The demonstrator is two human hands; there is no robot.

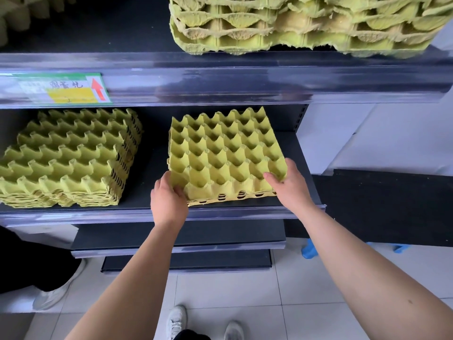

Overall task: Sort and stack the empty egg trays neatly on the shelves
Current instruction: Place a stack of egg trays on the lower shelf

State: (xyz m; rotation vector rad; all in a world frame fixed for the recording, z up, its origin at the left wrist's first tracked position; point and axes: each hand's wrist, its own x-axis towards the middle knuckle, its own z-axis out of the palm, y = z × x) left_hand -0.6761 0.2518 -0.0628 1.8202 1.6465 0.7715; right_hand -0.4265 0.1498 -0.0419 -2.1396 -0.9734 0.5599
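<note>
The yellow-green moulded-pulp egg tray (pixel 225 153) lies cups-up on the right half of the dark middle shelf (pixel 144 185), its front edge near the shelf lip. Along that edge at least one more tray shows beneath it. The left grip (pixel 169 200), a bare hand, is curled round the tray's front-left corner, with fingertips on the top surface. The right grip (pixel 289 185), also bare, clasps the front-right corner, thumb on top and fingers wrapped round the right edge.

A taller stack of matching yellow-green trays (pixel 66 163) sits on the left of the same shelf, well apart from the held tray. On the shelf above, at the right, stands a pile of ragged-edged yellow-green trays (pixel 306 23). A green, yellow and white paper label with a red arrow (pixel 61 88) sits in that upper shelf's front rail.
</note>
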